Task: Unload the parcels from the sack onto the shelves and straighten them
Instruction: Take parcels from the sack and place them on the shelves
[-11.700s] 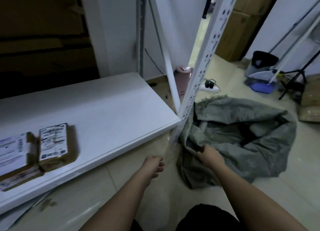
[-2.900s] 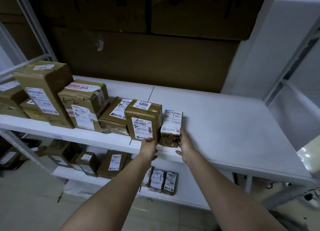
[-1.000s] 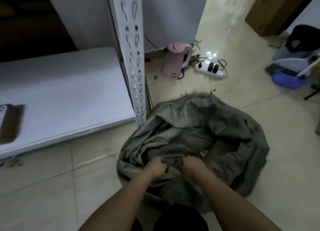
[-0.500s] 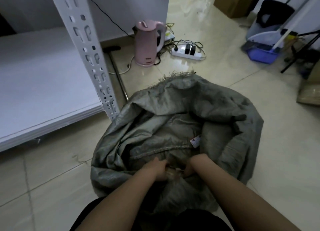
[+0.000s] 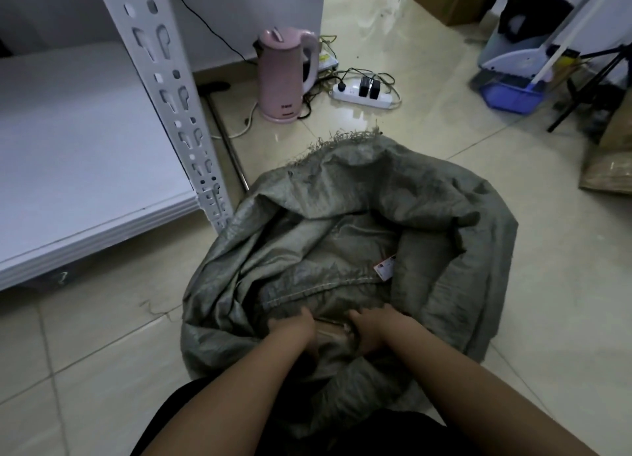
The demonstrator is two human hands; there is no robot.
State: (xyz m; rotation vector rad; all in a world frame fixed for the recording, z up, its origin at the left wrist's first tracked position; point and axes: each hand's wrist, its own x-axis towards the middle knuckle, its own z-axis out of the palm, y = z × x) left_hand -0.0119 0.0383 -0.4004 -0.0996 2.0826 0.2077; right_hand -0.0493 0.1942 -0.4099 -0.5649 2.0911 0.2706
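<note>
Inside sack [image 5: 393, 195], left hand [image 5: 295, 329] and right hand [image 5: 371, 329] grip brown parcel [image 5: 331, 336].

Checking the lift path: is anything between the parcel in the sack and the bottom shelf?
The white upright post stands at the bottom shelf's corner beside the sack; sack folds surround the parcel between both hands.

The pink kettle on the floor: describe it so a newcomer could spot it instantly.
Start at the white slotted shelf upright and look right along the tiled floor. The kettle stands upright there, left of a white power strip. It is the only pink object, tall with a handle.
</note>
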